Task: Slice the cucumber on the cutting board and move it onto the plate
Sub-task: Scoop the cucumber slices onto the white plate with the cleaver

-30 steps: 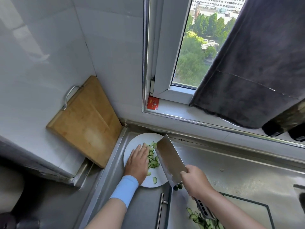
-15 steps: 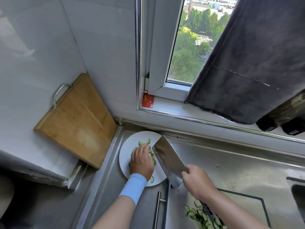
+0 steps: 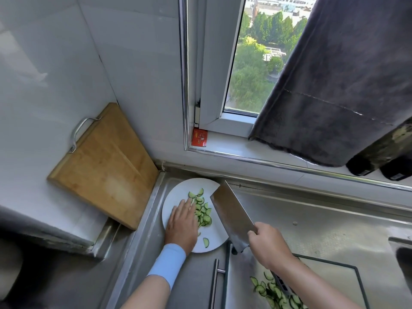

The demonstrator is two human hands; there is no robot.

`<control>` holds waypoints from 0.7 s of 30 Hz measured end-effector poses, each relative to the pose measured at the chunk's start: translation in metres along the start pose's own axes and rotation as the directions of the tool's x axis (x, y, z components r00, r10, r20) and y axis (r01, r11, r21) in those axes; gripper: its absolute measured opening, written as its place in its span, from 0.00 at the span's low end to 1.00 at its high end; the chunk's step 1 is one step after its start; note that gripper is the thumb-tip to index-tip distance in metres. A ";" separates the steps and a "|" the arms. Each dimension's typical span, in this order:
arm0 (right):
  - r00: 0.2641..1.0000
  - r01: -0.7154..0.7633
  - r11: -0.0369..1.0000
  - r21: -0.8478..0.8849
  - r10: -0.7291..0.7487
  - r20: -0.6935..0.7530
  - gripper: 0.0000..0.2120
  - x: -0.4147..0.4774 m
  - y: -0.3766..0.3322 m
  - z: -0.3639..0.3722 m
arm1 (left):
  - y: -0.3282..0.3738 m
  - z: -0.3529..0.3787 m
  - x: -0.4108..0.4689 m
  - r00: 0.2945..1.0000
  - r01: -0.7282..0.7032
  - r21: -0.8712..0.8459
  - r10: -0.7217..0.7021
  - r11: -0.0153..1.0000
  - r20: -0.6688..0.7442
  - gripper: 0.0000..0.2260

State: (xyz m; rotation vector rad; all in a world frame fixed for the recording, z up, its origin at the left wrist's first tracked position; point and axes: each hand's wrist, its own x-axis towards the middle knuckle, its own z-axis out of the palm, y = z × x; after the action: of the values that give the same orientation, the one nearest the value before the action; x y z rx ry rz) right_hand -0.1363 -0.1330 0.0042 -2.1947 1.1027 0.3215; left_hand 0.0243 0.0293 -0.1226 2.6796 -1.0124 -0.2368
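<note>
A white plate (image 3: 178, 192) sits in the back-left corner of the steel counter, with several thin cucumber slices (image 3: 203, 211) heaped on it. My left hand (image 3: 182, 224), a light blue band on the wrist, lies flat on the plate, fingers touching the slices. My right hand (image 3: 268, 245) grips the handle of a broad cleaver (image 3: 231, 216), whose blade is tilted over the plate's right edge. More cucumber slices (image 3: 275, 293) lie on a steel cutting board (image 3: 334, 277) at the bottom right, partly hidden by my right forearm.
A wooden board with a metal handle (image 3: 104, 168) leans against the tiled wall at the left. A window sill runs behind the counter with a red packet (image 3: 199, 137), a hanging grey towel (image 3: 334, 85) and dark bottles (image 3: 379, 161). A bar handle (image 3: 215, 284) lies below the plate.
My left hand has slid left, uncovering a heap of slices beside the blade. The cleaver stays tilted over the plate's right edge.
</note>
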 end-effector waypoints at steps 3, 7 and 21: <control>1.000 0.003 1.000 0.020 -0.003 -0.004 0.10 -0.001 0.001 0.004 | 0.008 0.011 -0.013 0.984 -0.122 0.065 0.112 0.990 0.139 0.28; 1.000 -0.002 1.000 0.022 0.003 -0.018 0.10 -0.006 0.005 0.003 | 0.021 0.008 -0.002 0.974 -0.159 -0.012 0.159 0.987 0.161 0.28; 0.991 0.004 0.975 0.223 0.026 -0.132 0.10 -0.057 0.095 -0.043 | 0.116 -0.018 -0.041 0.976 -0.143 -0.352 0.073 0.925 -0.204 0.16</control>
State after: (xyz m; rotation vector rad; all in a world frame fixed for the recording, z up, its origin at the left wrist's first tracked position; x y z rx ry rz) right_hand -0.2490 -0.1664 0.0217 -2.0341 1.1638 0.0507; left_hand -0.0740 -0.0231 -0.0678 2.2553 -0.9487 -0.1305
